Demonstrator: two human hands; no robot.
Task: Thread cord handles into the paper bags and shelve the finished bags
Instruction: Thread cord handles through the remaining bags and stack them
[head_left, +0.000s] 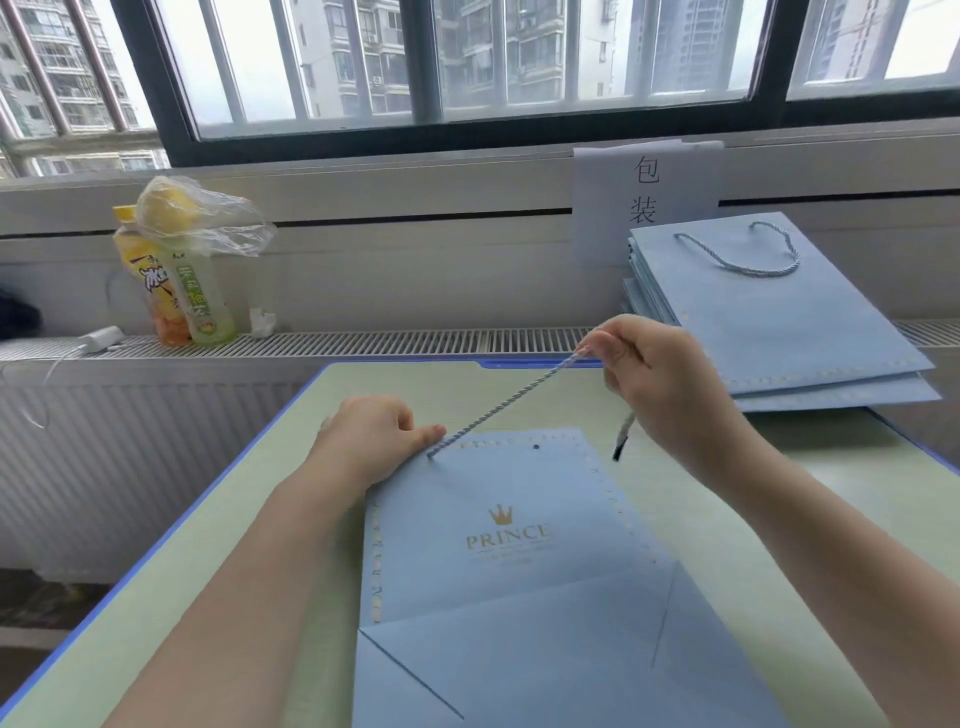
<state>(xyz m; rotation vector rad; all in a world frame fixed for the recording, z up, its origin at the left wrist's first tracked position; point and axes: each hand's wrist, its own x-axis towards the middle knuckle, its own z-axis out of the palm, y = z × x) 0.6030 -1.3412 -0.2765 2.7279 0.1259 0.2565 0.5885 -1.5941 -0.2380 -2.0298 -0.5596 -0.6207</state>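
Observation:
A flat light-blue paper bag (519, 571) with a gold crown and "PRINCE" print lies on the green table (249, 545). A twisted blue-white cord (506, 402) runs taut from the bag's left top hole up to my right hand (654, 384), which pinches it. The cord's dark tipped end (621, 441) dangles below that hand. My left hand (374, 436) holds the bag's top left edge beside the threaded hole, fingers curled. The bag's right hole (536, 446) has no cord in it.
A stack of blue bags (769, 332) with a cord handle on the top one rests on the sill at right. Drink bottles (182, 291) and a plastic bag stand at the left on the radiator ledge. A paper sign (647, 192) hangs on the wall.

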